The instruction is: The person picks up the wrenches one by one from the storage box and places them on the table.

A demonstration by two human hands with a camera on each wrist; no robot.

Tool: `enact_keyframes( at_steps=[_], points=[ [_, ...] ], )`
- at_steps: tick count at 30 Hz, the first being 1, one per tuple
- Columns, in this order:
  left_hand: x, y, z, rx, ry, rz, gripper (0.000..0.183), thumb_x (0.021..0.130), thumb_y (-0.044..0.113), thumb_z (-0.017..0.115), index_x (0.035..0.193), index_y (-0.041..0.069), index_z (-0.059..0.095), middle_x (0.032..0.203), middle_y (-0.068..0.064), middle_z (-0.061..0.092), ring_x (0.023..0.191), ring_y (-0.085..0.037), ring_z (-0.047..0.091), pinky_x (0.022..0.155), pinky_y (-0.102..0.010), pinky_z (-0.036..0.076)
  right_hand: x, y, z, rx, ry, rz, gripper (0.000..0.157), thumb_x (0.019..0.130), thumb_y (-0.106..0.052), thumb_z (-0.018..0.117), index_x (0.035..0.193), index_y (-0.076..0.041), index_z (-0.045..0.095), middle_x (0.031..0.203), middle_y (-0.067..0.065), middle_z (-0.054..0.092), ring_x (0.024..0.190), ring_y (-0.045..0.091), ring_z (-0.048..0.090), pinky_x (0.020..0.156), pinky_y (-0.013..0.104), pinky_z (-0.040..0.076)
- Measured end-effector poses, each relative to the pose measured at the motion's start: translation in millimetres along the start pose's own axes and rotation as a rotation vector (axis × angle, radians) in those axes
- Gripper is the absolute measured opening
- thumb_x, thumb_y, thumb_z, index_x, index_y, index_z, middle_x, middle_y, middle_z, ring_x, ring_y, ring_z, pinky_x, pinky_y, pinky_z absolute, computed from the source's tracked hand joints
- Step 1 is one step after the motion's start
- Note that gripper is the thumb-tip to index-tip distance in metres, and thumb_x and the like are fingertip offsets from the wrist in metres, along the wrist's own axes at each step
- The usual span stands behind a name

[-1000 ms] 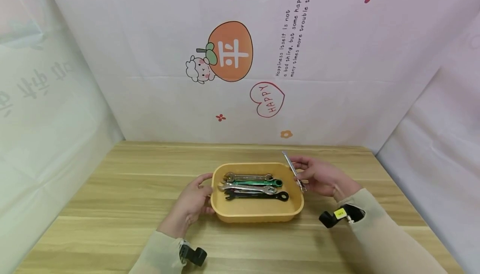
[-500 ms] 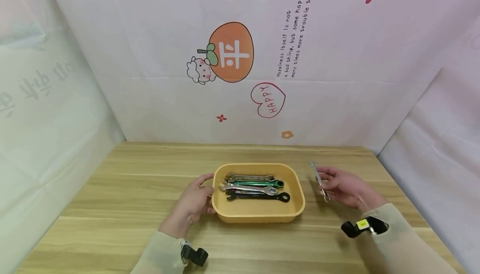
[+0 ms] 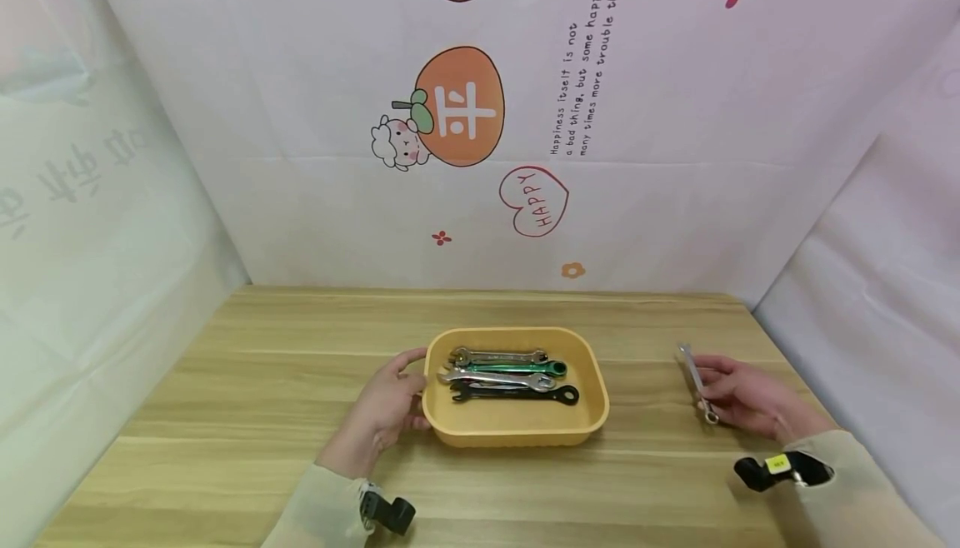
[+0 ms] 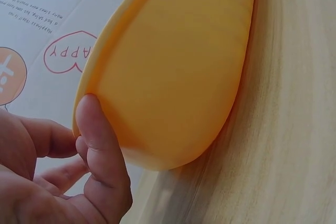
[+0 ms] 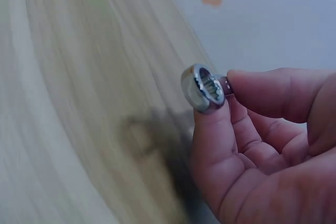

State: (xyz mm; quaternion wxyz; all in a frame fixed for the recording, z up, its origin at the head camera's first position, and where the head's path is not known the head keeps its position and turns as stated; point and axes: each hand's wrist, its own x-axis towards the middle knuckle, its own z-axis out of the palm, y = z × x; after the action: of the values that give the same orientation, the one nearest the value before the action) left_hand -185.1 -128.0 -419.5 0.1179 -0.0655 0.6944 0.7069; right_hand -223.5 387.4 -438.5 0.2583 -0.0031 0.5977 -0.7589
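Observation:
In the head view my right hand [image 3: 750,394] holds a silver wrench [image 3: 697,383] above the right side of the table, tilted with its ring end toward me. In the right wrist view the thumb and fingers pinch it just behind the toothed ring end [image 5: 203,88]; the rest of its length is hidden there. My left hand [image 3: 386,406] grips the left end of a yellow plastic bin [image 3: 517,431], its fingers curled at the rim. Inside the bin lie several wrenches, among them a green one [image 3: 510,367], a black one [image 3: 517,394] and a silver one [image 3: 498,378], partly overlapping.
The bin stands on a wood-grain table [image 3: 300,365]. A white printed cloth [image 3: 337,198] hangs behind the table, with more white cloth at the left and right sides. A black wrist camera [image 3: 783,471] sits on the right sleeve, another on the left.
My right hand has carried the silver wrench from over the bin's right rim out to the right and a little toward me. The left hand and bin have stayed in place.

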Motion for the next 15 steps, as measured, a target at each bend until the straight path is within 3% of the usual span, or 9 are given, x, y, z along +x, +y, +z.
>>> enact_keyframes(
  at_steps=[7, 15],
  points=[
    [0.2, 0.1, -0.2, -0.001, -0.014, -0.004, 0.049, 0.093, 0.006, 0.046, 0.141, 0.016, 0.038, 0.101, -0.024, 0.052, 0.064, -0.022, 0.054, 0.051, -0.036, 0.053, -14.7, 1.2, -25.0, 0.029, 0.027, 0.016, 0.044, 0.087, 0.013, 0.047, 0.109, -0.022, 0.062, 0.109, 0.001, 0.063, 0.086, 0.021, 0.059, 0.076, 0.034, 0.052],
    [0.7, -0.2, -0.1, -0.001, -0.016, -0.004, 0.05, 0.093, 0.004, 0.046, 0.14, 0.016, 0.039, 0.102, -0.024, 0.051, 0.064, -0.022, 0.054, 0.051, -0.036, 0.053, -22.2, 0.7, -42.8, -0.049, -0.02, 0.01, 0.046, 0.087, 0.014, 0.045, 0.112, -0.022, 0.059, 0.111, 0.003, 0.062, 0.081, 0.02, 0.061, 0.07, 0.029, 0.053]
  ],
)
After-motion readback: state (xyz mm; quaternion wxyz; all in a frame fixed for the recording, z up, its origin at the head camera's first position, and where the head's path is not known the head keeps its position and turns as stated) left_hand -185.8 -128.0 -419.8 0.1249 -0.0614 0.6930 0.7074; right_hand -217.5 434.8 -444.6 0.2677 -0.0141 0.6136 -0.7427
